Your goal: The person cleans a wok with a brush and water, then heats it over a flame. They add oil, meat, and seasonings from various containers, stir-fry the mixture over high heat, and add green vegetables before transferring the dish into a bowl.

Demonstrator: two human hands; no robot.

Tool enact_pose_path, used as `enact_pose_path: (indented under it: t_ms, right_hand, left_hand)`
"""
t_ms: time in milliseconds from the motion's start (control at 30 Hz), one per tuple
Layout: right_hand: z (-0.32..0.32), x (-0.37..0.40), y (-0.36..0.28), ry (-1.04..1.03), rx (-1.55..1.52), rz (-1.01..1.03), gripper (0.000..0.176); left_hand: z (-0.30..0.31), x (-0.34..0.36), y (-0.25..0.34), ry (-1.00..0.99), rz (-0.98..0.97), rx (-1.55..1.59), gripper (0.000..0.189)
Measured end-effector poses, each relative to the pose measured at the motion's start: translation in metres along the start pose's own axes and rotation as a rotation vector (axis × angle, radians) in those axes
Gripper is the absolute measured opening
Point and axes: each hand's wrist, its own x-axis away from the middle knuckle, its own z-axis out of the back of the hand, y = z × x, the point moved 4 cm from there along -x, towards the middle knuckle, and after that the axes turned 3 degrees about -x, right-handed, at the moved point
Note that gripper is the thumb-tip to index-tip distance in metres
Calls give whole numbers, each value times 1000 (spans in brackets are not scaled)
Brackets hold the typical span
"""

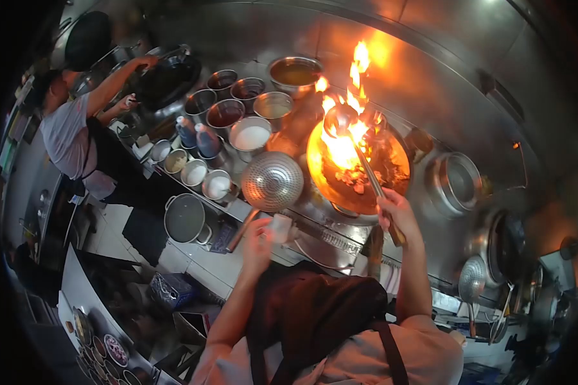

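My right hand [395,209] is wrapped round the wooden grip end of a long-handled ladle [371,173]. The ladle's bowl is raised among tall flames [341,146] above a wok [353,199]. Dark pieces of food [361,183] lie in the wok, partly hidden by fire. My left hand [257,244] is up near the stove's front edge, its fingers smeared by motion. Right beside it is a pale, cloth-like thing [280,228]; I cannot tell whether the hand holds it. Close by, a perforated strainer [273,181] rests with its wooden handle pointing toward me.
Several metal pots of liquid [225,113] and seasoning bowls [193,172] crowd the left, with squeeze bottles [207,140] among them. A large pot [185,218] stands below. At far left a person [77,128] handles another wok [167,78]. Metal basins [457,183] sit right.
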Motion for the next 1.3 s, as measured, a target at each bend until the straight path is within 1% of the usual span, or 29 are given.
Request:
enact_pose_path:
  t_ms: [33, 67, 100, 133, 167, 200, 233, 267, 300, 367, 433, 500, 567, 600, 633, 700, 767, 800, 833, 867, 900, 967, 1033, 1067, 1133, 1167, 1200, 1233, 1300]
  right_hand:
    - [23, 15, 0, 116, 275, 11, 26]
    - [37, 20, 2, 126, 272, 10, 26]
    - [50, 21, 3, 182, 527, 95, 32]
    - [63, 20, 9, 237, 780, 174, 38]
    - [85, 3, 23, 246, 771, 167, 38]
    - [113, -26, 39, 259, 963, 186, 42]
    - [132, -41, 45, 270, 1157, 204, 46]
    - [136, -41, 43, 279, 1150, 202, 46]
    - [131, -40, 39, 274, 1166, 287, 46]
    - [134, -24, 43, 226, 1216, 410, 51]
    - [164, -2, 52, 151, 1473, 371, 57]
    - [185, 45, 44, 168, 1683, 262, 61]
    - [219, 73, 39, 204, 1933, 128, 58]
    - [229, 84, 28, 210, 1983, 187, 60]
    - [233, 95, 16, 218, 2031, 244, 61]
    - [226, 118, -18, 218, 1986, 373, 65]
    - [213, 142, -55, 238, 1949, 452, 67]
    - [200, 159, -78, 225, 1948, 446, 67]
    - [186, 174, -99, 201, 1997, 349, 66]
    - [179, 181, -107, 181, 2044, 255, 66]
    - [176, 181, -106, 179, 2047, 258, 66]
    - [171, 182, -102, 119, 2063, 144, 65]
    - [178, 150, -63, 175, 1967, 89, 62]
    - [185, 130, -40, 209, 1935, 80, 61]
    - [217, 90, 20, 202, 1655, 243, 63]
    - [226, 72, 55, 178, 1452, 455, 62]
    - [227, 64, 73, 150, 1237, 657, 64]
    - [211, 65, 71, 143, 1239, 670, 64]
    - [175, 70, 80, 353, 864, 48, 63]
  left_hand:
    - [-46, -7, 14, -136, -175, -119, 31]
    - [-89, -11, 28, -222, -340, -216, 40]
    - [-126, -11, 38, -307, -507, -315, 50]
    - [-154, -8, 34, -323, -507, -315, 50]
    - [-183, -4, 25, -353, -538, -480, 60]
    - [-206, 0, 13, -379, -570, -645, 70]
    - [-218, 1, 0, -390, -574, -644, 70]
    - [-224, 0, -14, -406, -592, -670, 74]
    - [-228, -3, -25, -419, -609, -696, 78]
    - [-231, 0, -28, -423, -617, -701, 75]
    - [-234, -3, -30, -362, -581, -684, 72]
    - [-234, -4, -30, -361, -597, -689, 71]
    - [-235, -4, -29, -395, -541, -734, 71]
    - [-237, -1, -28, -364, -559, -771, 73]
    - [-238, 2, -30, -377, -543, -772, 73]
    - [-243, 5, -31, -343, -514, -782, 76]
    - [-245, 6, -23, -366, -471, -807, 78]
    - [-243, 8, -13, -371, -463, -793, 79]
    - [-244, 9, -8, -375, -455, -779, 80]
    - [-247, 9, -8, -351, -506, -773, 81]
    - [-247, 9, -8, -347, -505, -773, 81]
    - [-252, 13, -7, -393, -482, -697, 81]
    - [-253, 15, -6, -390, -476, -679, 81]
    - [-254, 16, -5, -409, -461, -722, 83]
    - [-256, 19, -7, -421, -446, -768, 84]
    - [-258, 21, -14, -418, -447, -795, 85]
    - [-260, 19, -19, -412, -449, -824, 86]
    - [-261, 16, -20, -398, -449, -827, 86]
    - [-260, 18, -24, -404, -443, -836, 87]
